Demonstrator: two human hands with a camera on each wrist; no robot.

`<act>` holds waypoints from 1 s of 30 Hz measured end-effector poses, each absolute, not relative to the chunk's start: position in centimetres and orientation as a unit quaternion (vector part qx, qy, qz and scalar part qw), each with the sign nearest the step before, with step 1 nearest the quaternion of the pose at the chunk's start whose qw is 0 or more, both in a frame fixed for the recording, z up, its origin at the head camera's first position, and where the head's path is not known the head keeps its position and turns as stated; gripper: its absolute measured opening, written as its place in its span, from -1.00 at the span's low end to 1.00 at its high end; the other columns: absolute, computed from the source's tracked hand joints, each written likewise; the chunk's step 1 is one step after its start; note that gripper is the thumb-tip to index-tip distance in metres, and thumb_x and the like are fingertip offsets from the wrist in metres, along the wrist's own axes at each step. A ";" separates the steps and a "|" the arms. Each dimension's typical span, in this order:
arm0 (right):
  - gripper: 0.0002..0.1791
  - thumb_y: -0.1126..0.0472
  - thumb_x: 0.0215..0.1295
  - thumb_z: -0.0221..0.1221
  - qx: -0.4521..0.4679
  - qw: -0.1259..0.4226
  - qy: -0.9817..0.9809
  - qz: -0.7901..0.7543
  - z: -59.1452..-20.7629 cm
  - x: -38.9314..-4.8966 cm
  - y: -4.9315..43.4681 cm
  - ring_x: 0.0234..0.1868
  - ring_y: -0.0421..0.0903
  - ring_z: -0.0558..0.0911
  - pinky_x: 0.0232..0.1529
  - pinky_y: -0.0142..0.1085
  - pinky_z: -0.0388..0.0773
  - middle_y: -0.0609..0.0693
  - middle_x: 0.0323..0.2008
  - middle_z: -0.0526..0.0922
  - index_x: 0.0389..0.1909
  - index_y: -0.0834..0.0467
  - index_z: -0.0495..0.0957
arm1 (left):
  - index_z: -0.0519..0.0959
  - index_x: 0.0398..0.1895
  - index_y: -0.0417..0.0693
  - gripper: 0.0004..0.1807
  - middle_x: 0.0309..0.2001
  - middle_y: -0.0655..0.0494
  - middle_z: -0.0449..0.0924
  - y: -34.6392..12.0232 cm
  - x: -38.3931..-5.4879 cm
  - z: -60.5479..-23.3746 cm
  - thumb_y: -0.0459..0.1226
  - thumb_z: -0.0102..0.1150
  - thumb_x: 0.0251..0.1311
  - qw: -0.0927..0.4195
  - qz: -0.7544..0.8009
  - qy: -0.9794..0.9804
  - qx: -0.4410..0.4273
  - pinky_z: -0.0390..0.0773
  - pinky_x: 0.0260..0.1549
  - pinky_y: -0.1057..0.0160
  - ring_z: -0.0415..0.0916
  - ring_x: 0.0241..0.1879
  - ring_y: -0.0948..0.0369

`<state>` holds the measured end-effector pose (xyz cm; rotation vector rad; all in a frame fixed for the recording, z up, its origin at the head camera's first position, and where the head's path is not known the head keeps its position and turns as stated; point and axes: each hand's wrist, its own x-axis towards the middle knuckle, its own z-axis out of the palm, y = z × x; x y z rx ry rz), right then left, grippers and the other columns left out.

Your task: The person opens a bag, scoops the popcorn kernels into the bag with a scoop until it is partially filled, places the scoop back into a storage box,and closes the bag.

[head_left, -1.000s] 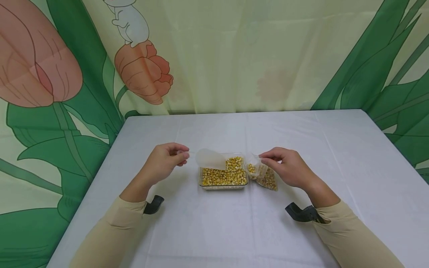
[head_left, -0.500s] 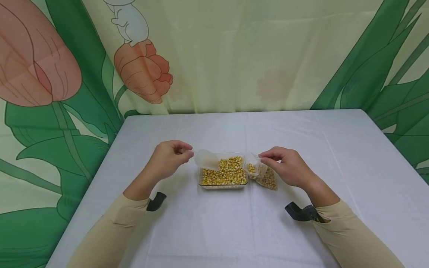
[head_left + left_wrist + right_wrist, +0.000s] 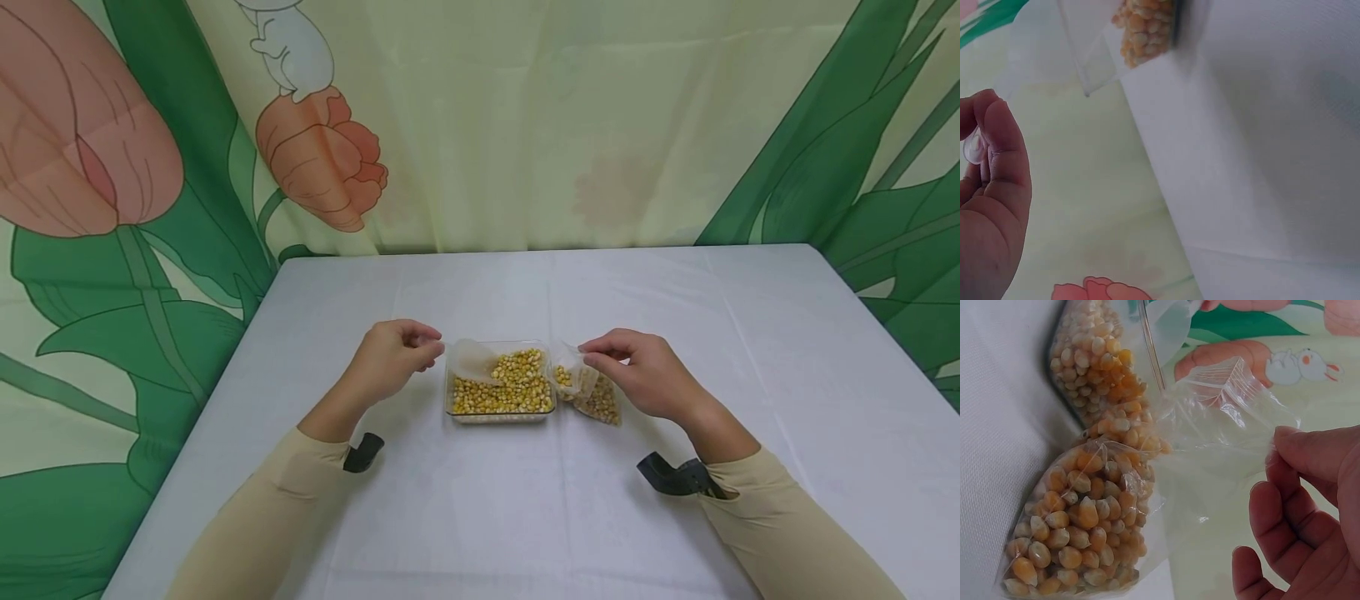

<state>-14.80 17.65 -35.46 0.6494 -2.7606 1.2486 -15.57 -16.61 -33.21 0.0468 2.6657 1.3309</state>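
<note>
A clear rectangular container (image 3: 501, 418) of yellow corn kernels (image 3: 517, 397) sits mid-table. My left hand (image 3: 393, 357) is left of it, pinching the handle of a translucent white scoop (image 3: 469, 360). The scoop's bowl is over the container's left part, with its front edge at the kernels; whether it holds any I cannot tell. Against the container's right side leans a clear zip bag (image 3: 1079, 515), partly filled with kernels. Its upper edge is pinched between thumb and index finger of my right hand (image 3: 647, 373), and its mouth faces the container. The right hand's other fingers are loosely curled in the right wrist view.
A white cloth covers the table (image 3: 480, 500). Behind it hangs a curtain (image 3: 540, 125) printed with flowers, leaves and a rabbit. A black wrist-camera mount sticks out from each sleeve, left (image 3: 363, 452) and right (image 3: 671, 475).
My left hand has shifted right, towards the container. The scoop has come lower, its front edge now at the kernels. My right hand and the bag have stayed put.
</note>
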 end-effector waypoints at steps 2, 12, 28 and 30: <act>-0.83 0.32 0.39 0.23 0.208 0.020 -0.891 0.403 -35.5 -14.8 17.7 -0.21 -0.06 0.61 -0.27 -0.21 0.56 -0.04 -0.22 0.71 -0.08 0.21 0.72 | 0.66 -0.03 -0.18 -0.75 -0.33 0.05 0.68 -16.6 -15.7 -33.4 -0.24 0.30 0.31 0.087 0.453 0.887 0.009 0.55 -0.33 0.23 0.66 -0.24 0.04; -0.83 0.31 0.39 0.23 0.206 0.020 -0.892 0.403 -35.4 -14.8 17.6 -0.21 -0.05 0.61 -0.27 -0.21 0.56 -0.03 -0.21 0.71 -0.08 0.21 0.72 | 0.65 -0.01 -0.17 -0.75 -0.26 -0.03 0.68 -17.3 -16.2 -34.6 -0.23 0.27 0.35 0.119 0.473 0.873 -0.008 0.61 -0.16 0.06 0.66 -0.21 0.03; -0.83 0.30 0.40 0.23 0.200 0.017 -0.894 0.400 -35.4 -14.9 17.6 -0.19 -0.04 0.61 -0.24 -0.17 0.56 -0.03 -0.20 0.72 -0.08 0.20 0.72 | 0.68 -0.07 -0.17 -0.76 -0.37 -0.01 0.63 -17.0 -16.8 -36.9 -0.22 0.32 0.31 0.132 0.466 0.875 0.019 0.55 -0.35 0.22 0.52 -0.37 0.16; -0.83 0.30 0.40 0.23 0.200 0.018 -0.894 0.400 -35.3 -14.9 17.7 -0.19 -0.04 0.61 -0.25 -0.18 0.56 -0.04 -0.21 0.72 -0.08 0.20 0.72 | 0.68 -0.08 -0.17 -0.76 -0.39 0.02 0.62 -16.9 -16.8 -36.9 -0.22 0.33 0.29 0.131 0.462 0.877 0.021 0.54 -0.37 0.24 0.52 -0.38 0.16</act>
